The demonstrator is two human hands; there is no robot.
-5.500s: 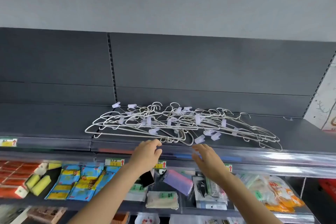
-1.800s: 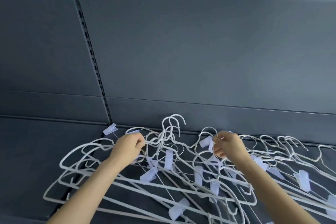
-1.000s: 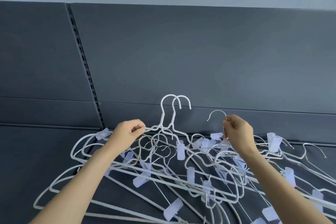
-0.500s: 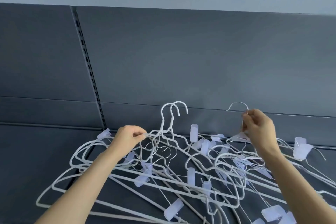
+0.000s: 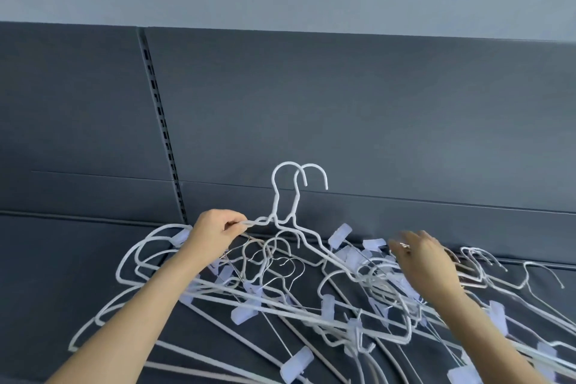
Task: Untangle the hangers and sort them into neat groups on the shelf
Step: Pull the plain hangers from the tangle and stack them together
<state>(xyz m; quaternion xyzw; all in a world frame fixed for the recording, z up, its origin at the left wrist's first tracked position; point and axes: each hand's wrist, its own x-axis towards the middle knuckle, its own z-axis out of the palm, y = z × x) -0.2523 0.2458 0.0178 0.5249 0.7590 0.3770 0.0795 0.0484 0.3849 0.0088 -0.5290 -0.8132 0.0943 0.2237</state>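
Sorting barely begun; no neat groups yet.
Left hand point(image 5: 215, 232) pinches two raised hangers point(image 5: 282, 196); right hand point(image 5: 427, 262), fingers spread, hovers over the tangle point(image 5: 311, 305) by the shelf point(image 5: 62, 259) back edge.

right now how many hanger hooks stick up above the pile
2: the left hook and right hook, side by side at centre, on hangers the left hand grips. More lie low in the tangle; some may be hidden.

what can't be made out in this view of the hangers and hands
Head view, right hand: motion blur hides whether its fingers hold anything.
Head view, hanger pile: cut off by the bottom and right edges, so uncountable.
Head view, left hand: it pinches the raised hangers, but its fingers hide how many wires.
Head view, shelf: front edge lies below the frame.
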